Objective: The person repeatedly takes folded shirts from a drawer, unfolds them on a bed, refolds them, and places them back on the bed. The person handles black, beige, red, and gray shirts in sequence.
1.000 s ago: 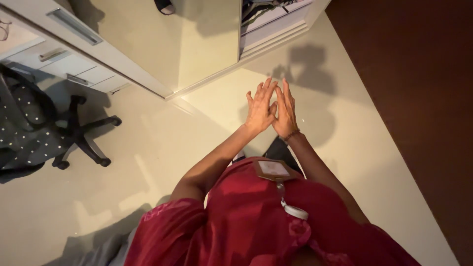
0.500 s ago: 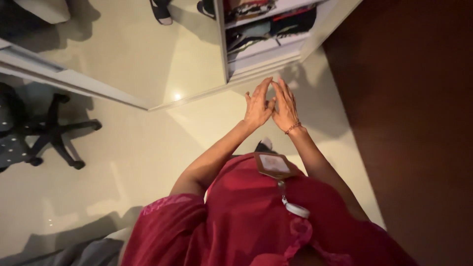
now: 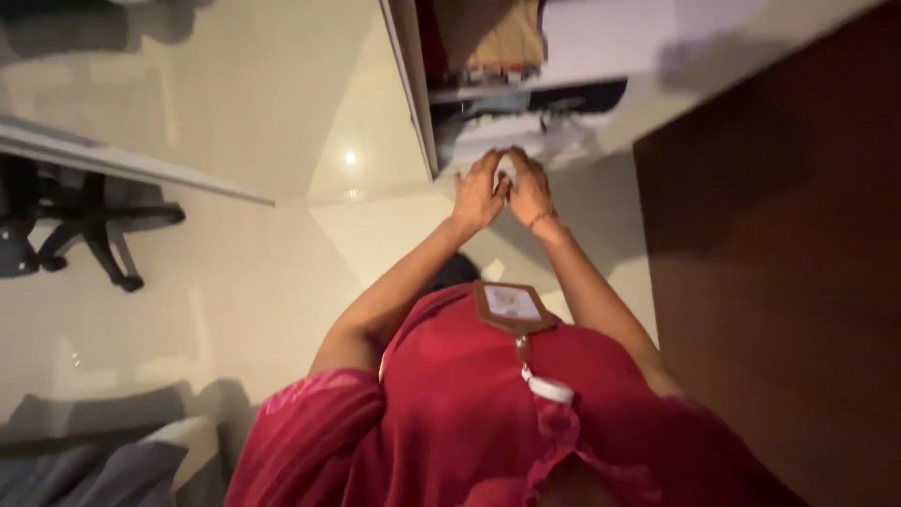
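Both my arms reach forward in a blurred view. My left hand (image 3: 477, 192) and my right hand (image 3: 531, 188) are side by side, almost touching, at the white lower edge of an open wardrobe (image 3: 563, 141). A pale patch shows between the two hands; I cannot tell whether it is something held or the wardrobe front behind them. The fingers look bent, but the blur hides their grip. A thin bracelet sits on my right wrist. A brown badge holder (image 3: 510, 306) hangs on my red top.
The wardrobe's shelves hold folded clothes (image 3: 497, 42). Its mirrored door (image 3: 282, 103) stands to the left. A dark brown panel (image 3: 779, 263) fills the right side. A black swivel chair (image 3: 84, 221) is at the far left and grey bedding (image 3: 84, 469) at the bottom left.
I have stepped closer to the wardrobe. My hands went from raised with fingers spread to lowered and bent at its white lower edge.
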